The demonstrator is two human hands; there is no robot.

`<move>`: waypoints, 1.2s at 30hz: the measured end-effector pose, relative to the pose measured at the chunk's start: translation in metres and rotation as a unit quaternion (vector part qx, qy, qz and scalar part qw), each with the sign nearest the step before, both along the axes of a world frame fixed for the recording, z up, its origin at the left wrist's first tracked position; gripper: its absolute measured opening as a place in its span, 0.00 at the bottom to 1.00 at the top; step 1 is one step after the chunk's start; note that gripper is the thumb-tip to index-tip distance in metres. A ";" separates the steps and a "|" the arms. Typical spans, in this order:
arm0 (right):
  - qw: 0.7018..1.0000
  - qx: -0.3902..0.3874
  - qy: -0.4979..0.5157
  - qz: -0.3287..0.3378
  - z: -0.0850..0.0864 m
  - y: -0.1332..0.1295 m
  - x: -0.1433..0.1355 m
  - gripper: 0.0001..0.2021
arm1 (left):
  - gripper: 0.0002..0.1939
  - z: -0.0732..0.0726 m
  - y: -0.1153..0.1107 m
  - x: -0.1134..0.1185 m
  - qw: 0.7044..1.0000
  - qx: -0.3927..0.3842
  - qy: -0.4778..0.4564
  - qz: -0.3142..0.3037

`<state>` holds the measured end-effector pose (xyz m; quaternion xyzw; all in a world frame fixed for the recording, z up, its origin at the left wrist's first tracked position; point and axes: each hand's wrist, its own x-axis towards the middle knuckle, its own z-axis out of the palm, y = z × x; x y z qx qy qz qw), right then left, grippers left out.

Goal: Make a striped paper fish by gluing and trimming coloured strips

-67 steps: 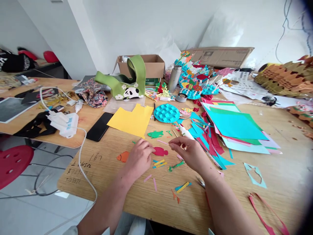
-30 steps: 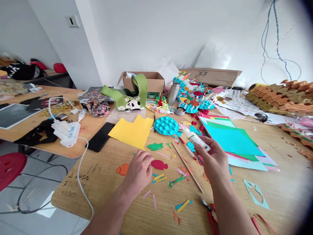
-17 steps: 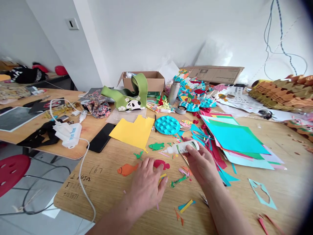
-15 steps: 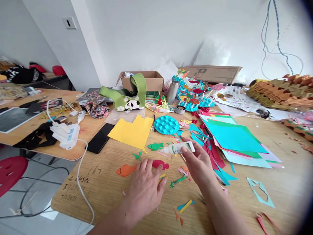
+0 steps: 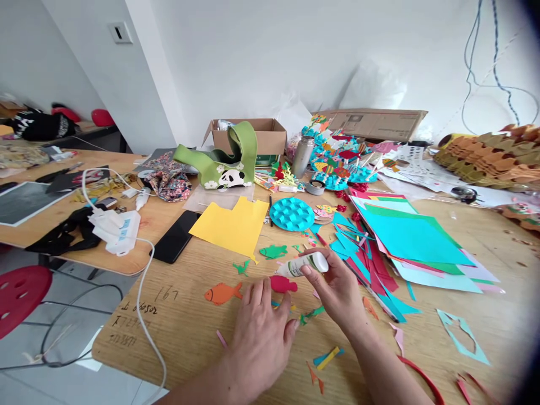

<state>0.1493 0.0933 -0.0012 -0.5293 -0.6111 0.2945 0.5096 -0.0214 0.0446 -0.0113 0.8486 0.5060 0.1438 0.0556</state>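
Observation:
My right hand (image 5: pixel 337 289) is closed round a white glue bottle (image 5: pixel 301 264), which is tilted with its nozzle down to the left, over a red paper fish (image 5: pixel 283 284). Just below that fish, my left hand (image 5: pixel 262 320) lies palm down, its fingers stretched out and fingertips at the fish's lower left edge. To the left of the fingers is an orange paper fish (image 5: pixel 223 293). A green paper fish (image 5: pixel 273 251) lies farther back. Small paper strips (image 5: pixel 327 358) are scattered about both hands.
Yellow paper (image 5: pixel 232 225), a black phone (image 5: pixel 175 239) and a blue bumpy disc (image 5: pixel 292 214) lie behind the hands. Coloured sheets (image 5: pixel 417 236) are stacked at right. A white cable (image 5: pixel 145 320) crosses the table's left edge. A steel flask (image 5: pixel 302 158) stands at the back.
My right hand has brought the glue bottle down and left, so its nozzle has moved from near the green fish to the red fish. The left hand stays beside the red fish.

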 end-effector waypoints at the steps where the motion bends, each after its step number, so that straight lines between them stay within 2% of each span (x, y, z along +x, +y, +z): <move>1: 1.000 0.008 0.000 -0.006 -0.001 0.000 0.000 0.11 | 0.20 0.000 0.000 0.000 1.000 -0.001 0.004 0.000; 5: 0.999 0.028 -0.025 -0.013 -0.002 0.000 0.000 0.11 | 0.21 -0.001 -0.001 0.000 1.000 0.010 0.012 0.003; 13: 0.994 0.047 -0.093 0.031 -0.004 -0.002 -0.002 0.12 | 0.21 -0.007 0.001 0.001 1.000 0.012 0.012 0.013; 17: 0.989 0.048 -0.130 0.060 -0.008 -0.002 -0.001 0.15 | 0.21 -0.007 0.001 0.002 1.000 0.008 0.018 0.015; 23: 0.979 0.040 -0.182 0.086 -0.004 -0.002 -0.004 0.21 | 0.21 -0.009 0.000 0.003 0.999 0.016 0.026 0.011; 30: 0.986 0.071 -0.149 0.029 0.001 -0.004 -0.005 0.21 | 0.21 -0.010 0.001 0.004 0.998 0.047 0.040 0.016; 36: 0.984 0.044 -0.160 0.064 -0.006 -0.004 -0.007 0.22 | 0.21 -0.011 0.002 0.004 0.998 0.030 0.044 0.018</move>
